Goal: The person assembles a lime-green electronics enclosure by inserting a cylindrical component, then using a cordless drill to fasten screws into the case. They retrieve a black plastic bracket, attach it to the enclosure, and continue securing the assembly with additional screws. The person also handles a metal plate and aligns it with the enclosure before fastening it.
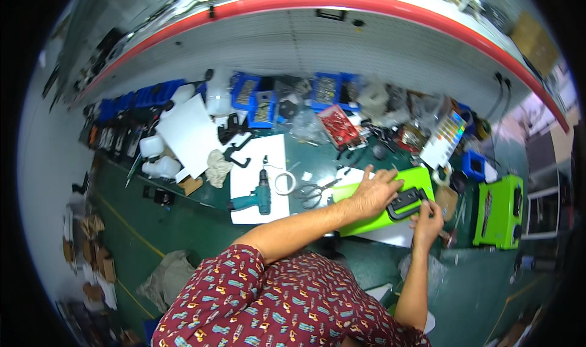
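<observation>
A bright green box-like housing [366, 224] lies on the bench in front of me, with a black handle [405, 204] on its upper face. My left hand [377, 192] rests on the housing beside the handle, fingers extended over the green surface. At the handle's right end is my right hand [428, 224], its thumb and fingertips pinched together close against the black part. Whatever sits between those fingertips is too small to make out. Left of the housing are scissors [312, 194], a roll of white tape [285, 183] and a teal cordless drill [261, 195] lying on white sheets.
Blue bins [262, 109] of small hardware line the back, near a red box [339, 126] of parts. Farther right stands another green machine [499, 213]. A colour chart [444, 139] leans behind the housing. A red-edged shelf [329, 0] crosses overhead.
</observation>
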`<state>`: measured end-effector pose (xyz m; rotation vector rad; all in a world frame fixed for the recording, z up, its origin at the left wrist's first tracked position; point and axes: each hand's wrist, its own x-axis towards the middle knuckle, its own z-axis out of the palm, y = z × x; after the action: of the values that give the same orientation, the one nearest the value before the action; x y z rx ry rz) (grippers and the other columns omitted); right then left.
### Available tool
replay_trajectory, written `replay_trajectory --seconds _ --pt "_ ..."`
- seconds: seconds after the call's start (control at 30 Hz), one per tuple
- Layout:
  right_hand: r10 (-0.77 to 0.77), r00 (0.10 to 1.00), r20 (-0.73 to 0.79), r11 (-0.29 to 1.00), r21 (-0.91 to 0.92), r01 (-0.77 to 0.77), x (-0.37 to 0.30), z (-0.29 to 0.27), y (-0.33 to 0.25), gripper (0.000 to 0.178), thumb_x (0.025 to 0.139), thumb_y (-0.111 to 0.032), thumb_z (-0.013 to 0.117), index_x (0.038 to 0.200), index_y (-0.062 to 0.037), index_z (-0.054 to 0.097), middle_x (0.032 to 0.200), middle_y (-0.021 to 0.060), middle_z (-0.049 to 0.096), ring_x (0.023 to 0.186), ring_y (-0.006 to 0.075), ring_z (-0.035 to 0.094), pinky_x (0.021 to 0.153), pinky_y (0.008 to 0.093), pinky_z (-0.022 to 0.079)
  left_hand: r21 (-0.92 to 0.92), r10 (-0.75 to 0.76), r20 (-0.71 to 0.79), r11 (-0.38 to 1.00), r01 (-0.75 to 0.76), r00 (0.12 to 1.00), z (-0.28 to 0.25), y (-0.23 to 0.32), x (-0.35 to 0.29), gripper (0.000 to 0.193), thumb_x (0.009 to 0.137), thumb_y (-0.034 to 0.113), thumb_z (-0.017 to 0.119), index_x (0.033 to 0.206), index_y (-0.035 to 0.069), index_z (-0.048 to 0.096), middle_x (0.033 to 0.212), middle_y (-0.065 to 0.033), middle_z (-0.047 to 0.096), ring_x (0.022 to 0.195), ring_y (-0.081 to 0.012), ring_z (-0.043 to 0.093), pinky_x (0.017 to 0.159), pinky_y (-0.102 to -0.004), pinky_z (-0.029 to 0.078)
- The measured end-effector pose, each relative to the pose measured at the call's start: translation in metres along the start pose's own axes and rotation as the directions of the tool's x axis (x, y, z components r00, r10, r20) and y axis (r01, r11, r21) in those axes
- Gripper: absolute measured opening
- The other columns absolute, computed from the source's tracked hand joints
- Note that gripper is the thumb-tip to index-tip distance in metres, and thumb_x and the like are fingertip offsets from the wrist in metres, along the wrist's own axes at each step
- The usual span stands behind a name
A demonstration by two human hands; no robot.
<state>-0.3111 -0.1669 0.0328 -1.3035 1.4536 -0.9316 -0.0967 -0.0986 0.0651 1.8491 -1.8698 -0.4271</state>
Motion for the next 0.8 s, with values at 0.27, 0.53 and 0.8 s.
replay_trajectory --seconds 0.27,0.53,0.8 --pt "-0.276 0.954 -0.117 0.944 -0.222 0.245 0.002 -0.014 -0.004 0.042 0.107 -0.030 0.062 0.132 0.0038 0.060 0.101 0.0087 0.064 0.078 0.0127 0.064 0.062 0.0260 0.053 -0.298 -0.279 -0.367 0.939 0.172 0.887 -0.055 -0.128 -0.143 0.044 0.083 -0.003 0.059 0.127 0.000 0.064 0.117 -0.0214 0.065 0.114 -0.0396 0.061 0.101 -0.0488 0.049" --pt "-0.441 0.830 0.341 0.806 -0.257 0.533 0.012 0.090 -0.138 0.015 0.100 -0.008 0.066 0.110 0.0033 0.071 0.098 0.0036 0.067 0.085 0.0102 0.059 0.076 0.0257 0.049 0.080 -0.612 0.036 0.790 0.608 0.790 -0.024 -0.277 -0.331 0.082 0.075 0.005 0.072 0.153 0.008 0.044 0.129 -0.0182 0.058 0.127 -0.0379 0.052 0.108 -0.0516 0.040" --pt "-0.336 0.265 0.904 0.580 -0.023 0.814 -0.003 0.394 -0.167 0.014 0.093 -0.008 0.073 0.102 0.0023 0.076 0.095 0.0188 0.073 0.086 0.0358 0.072 0.076 0.0407 0.055 -0.002 -0.683 0.178 0.720 0.694 0.709 -0.025 -0.313 -0.333 0.077 0.077 0.011 0.078 0.147 0.015 0.046 0.118 -0.0160 0.062 0.114 -0.0358 0.059 0.099 -0.0515 0.043"
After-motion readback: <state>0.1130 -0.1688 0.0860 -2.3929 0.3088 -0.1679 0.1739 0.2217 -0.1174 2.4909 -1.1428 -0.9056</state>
